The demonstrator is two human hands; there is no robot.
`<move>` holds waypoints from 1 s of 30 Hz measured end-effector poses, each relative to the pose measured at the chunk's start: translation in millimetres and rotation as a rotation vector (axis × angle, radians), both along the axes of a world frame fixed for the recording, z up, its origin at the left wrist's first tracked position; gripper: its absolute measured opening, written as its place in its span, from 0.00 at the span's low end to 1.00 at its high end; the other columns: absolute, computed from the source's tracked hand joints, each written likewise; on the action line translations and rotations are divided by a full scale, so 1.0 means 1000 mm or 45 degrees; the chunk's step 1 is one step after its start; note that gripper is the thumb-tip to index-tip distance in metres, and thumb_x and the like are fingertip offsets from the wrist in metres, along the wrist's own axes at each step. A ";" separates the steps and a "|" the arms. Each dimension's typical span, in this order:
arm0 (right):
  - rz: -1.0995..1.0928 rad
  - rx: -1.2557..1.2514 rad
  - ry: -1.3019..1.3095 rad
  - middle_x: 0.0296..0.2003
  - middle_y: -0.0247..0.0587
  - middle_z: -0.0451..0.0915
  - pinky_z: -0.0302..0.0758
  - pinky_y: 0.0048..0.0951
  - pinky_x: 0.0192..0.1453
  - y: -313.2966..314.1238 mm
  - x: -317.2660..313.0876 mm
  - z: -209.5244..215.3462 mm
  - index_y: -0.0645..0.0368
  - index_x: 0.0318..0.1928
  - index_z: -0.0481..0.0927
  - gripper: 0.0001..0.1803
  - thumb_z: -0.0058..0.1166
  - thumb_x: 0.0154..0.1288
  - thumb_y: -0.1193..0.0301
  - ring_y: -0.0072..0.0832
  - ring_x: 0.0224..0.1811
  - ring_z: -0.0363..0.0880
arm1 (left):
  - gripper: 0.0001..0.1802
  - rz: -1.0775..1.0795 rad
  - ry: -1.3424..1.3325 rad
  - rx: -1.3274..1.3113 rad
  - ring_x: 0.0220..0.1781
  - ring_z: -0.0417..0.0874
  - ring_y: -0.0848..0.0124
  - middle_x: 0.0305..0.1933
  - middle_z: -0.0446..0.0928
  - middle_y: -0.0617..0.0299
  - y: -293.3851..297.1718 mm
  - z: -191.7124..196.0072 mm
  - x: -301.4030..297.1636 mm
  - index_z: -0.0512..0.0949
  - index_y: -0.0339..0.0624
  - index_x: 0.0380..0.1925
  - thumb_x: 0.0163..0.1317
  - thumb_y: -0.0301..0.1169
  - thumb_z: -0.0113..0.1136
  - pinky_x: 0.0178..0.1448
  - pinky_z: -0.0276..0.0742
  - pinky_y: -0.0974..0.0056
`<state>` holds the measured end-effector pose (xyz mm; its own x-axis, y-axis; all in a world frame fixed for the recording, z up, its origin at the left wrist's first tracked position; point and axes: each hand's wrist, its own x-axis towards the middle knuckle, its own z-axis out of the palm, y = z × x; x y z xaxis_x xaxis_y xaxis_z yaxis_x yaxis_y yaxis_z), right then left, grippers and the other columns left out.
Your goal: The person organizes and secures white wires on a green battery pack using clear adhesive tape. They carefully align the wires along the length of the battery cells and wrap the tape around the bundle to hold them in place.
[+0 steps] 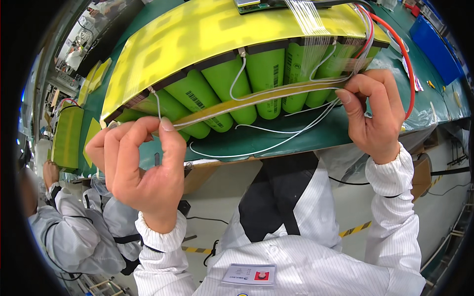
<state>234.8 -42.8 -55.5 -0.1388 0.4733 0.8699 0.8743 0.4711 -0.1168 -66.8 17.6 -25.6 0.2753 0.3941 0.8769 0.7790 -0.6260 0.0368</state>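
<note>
A large battery pack of green cylindrical cells (264,79) lies on the bench under a yellow top sheet (197,34). Across the front of the cells runs an amber tape strip (237,104), with thin white wires along it. My left hand (143,163) pinches the strip's left end between thumb and forefinger. At its right end my right hand (375,111) is closed, thumb against forefinger, on the strip and the wires beside it. Several loose white wires (266,149) hang below the strip. Short white leads (236,81) come down from the pack's top edge.
The pack sits on a green bench mat (222,148). A red cable (407,64) loops past my right hand. At the back right stands a blue bin (434,47). To the left, a co-worker in a white coat (79,237) sits near another yellow-green pack (68,135).
</note>
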 end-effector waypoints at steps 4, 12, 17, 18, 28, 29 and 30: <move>-0.031 0.016 -0.007 0.31 0.41 0.76 0.75 0.30 0.31 0.000 -0.002 0.002 0.66 0.37 0.80 0.10 0.70 0.57 0.80 0.34 0.29 0.76 | 0.11 0.043 0.044 0.072 0.39 0.73 0.63 0.29 0.79 0.67 0.000 0.001 0.002 0.84 0.43 0.29 0.44 0.18 0.72 0.49 0.69 0.61; -0.035 0.013 -0.018 0.31 0.41 0.76 0.75 0.30 0.30 0.000 -0.003 0.003 0.65 0.36 0.81 0.10 0.71 0.56 0.80 0.32 0.28 0.75 | 0.11 0.103 0.070 0.124 0.41 0.74 0.64 0.30 0.81 0.67 -0.002 -0.001 0.005 0.84 0.42 0.29 0.45 0.19 0.73 0.50 0.70 0.62; -0.041 0.003 -0.025 0.31 0.40 0.76 0.74 0.29 0.30 0.000 -0.002 0.004 0.64 0.36 0.81 0.11 0.71 0.56 0.79 0.32 0.27 0.75 | 0.10 0.115 0.047 0.072 0.42 0.75 0.66 0.31 0.81 0.67 -0.004 -0.004 0.009 0.84 0.41 0.29 0.47 0.17 0.71 0.50 0.70 0.64; -0.042 0.001 -0.028 0.31 0.40 0.76 0.74 0.29 0.30 0.000 -0.002 0.003 0.64 0.36 0.81 0.11 0.71 0.56 0.79 0.32 0.27 0.75 | 0.10 0.110 0.046 0.075 0.41 0.75 0.65 0.30 0.81 0.67 -0.004 -0.006 0.010 0.83 0.41 0.29 0.46 0.18 0.72 0.50 0.70 0.63; -0.027 0.014 -0.059 0.31 0.40 0.76 0.75 0.29 0.30 0.001 0.000 0.005 0.64 0.36 0.81 0.11 0.71 0.56 0.77 0.32 0.27 0.76 | 0.11 0.021 -0.025 0.055 0.36 0.74 0.66 0.30 0.81 0.67 -0.002 -0.014 0.009 0.83 0.42 0.30 0.45 0.21 0.74 0.53 0.67 0.59; -0.020 0.015 -0.060 0.31 0.40 0.76 0.75 0.29 0.30 0.001 0.001 0.005 0.65 0.36 0.81 0.11 0.71 0.56 0.77 0.31 0.27 0.76 | 0.11 0.006 -0.053 0.039 0.35 0.74 0.66 0.29 0.81 0.67 -0.002 -0.015 0.010 0.83 0.43 0.30 0.46 0.21 0.74 0.54 0.67 0.59; -0.013 0.017 -0.061 0.31 0.40 0.77 0.75 0.28 0.29 0.001 0.001 0.004 0.65 0.37 0.81 0.11 0.71 0.57 0.77 0.31 0.27 0.76 | 0.11 -0.037 -0.030 0.086 0.36 0.73 0.66 0.30 0.81 0.68 0.000 -0.016 0.008 0.84 0.44 0.31 0.46 0.21 0.74 0.54 0.67 0.59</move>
